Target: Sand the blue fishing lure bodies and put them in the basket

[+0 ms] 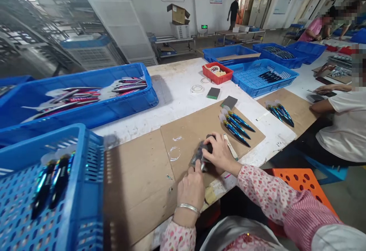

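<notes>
My right hand (219, 152) curls its fingers over a dark grey sanding block (211, 138) on the cardboard. Close beside it, my left hand (191, 190) points its index finger at a small dark, shiny piece (197, 156) and presses on it. Much of that piece lies under my hands, so its kind is unclear. Several blue and black fishing lures (236, 129) with clear lips lie right of my hands. A pale-handled tool (230, 147) rests by my right wrist. Two more sanding blocks, one green-edged (213, 93) and one grey (229, 102), sit farther back.
Cardboard sheets (137, 178) cover the near table. A blue basket (85, 175) with lures stands left, behind it a blue bin (120, 110) of pink lures. Tape (197, 88), a red tray (219, 76) and a blue basket (246, 85) are ahead. A co-worker (343, 117) sits right.
</notes>
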